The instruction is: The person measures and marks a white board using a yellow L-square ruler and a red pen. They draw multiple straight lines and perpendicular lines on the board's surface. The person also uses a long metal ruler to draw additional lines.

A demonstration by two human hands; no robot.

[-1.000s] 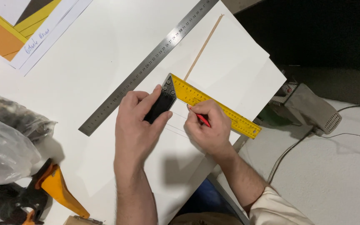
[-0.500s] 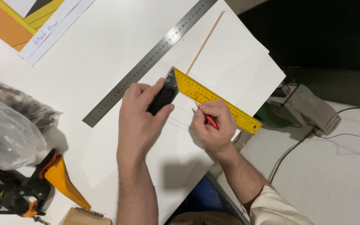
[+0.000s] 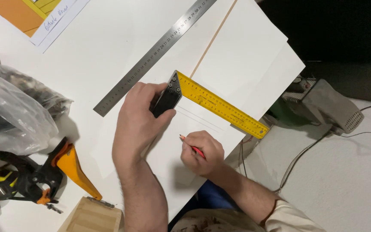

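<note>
Left hand (image 3: 138, 124) is clamped over the black stock of the try square (image 3: 202, 101), pinning it flat on the white board (image 3: 245, 56). Right hand (image 3: 202, 150) is closed around a red pencil (image 3: 190, 145) in a writing grip, tip down on the board just below the square's yellow blade, a little apart from its edge. Hands sit near each other, not touching. Faint pencil lines run parallel under the blade.

Square lies near the middle of the board, blade slanting toward the board's right edge, where its end overhangs. Steel ruler (image 3: 151, 58) lies diagonally above it, apart from both hands. A thin wooden strip (image 3: 213, 41) runs along the board's upper part.

To mark well, judging from this: keep the stock pressed firmly so the blade cannot pivot, bring the pencil tight against the blade edge, hold a constant tilt, one light even stroke.

Toward the table's left edge: clear plastic bag (image 3: 9, 116), orange and black spring clamp (image 3: 65, 167), wooden box (image 3: 93, 217) at the bottom edge. Grey device (image 3: 331, 105) with cables sits on the floor off the right.
</note>
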